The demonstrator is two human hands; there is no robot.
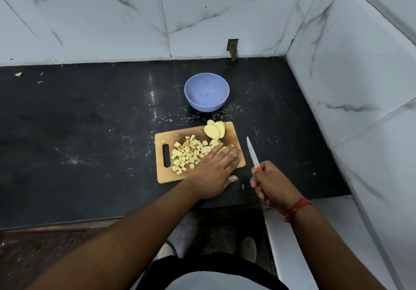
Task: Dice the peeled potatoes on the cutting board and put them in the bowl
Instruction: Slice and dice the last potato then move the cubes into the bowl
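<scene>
A wooden cutting board [171, 178] lies on the black counter. A heap of diced potato cubes [186, 154] covers its middle. Several potato slices [215, 129] lean together at its far right corner. My left hand [216, 170] rests flat, fingers together, on the board's right part, touching the cubes and hiding some pieces under its fingers. My right hand [273, 183] is off the board to the right, shut on the red handle of a knife [253, 152] whose blade points away from me. A lilac bowl [206, 91] stands behind the board with nothing in it.
The black counter [90, 143] ends at marble-tiled walls behind and on the right [360, 87]. Its front edge runs just below my hands. Small scraps and white specks lie scattered on it. My shoes show on the floor below.
</scene>
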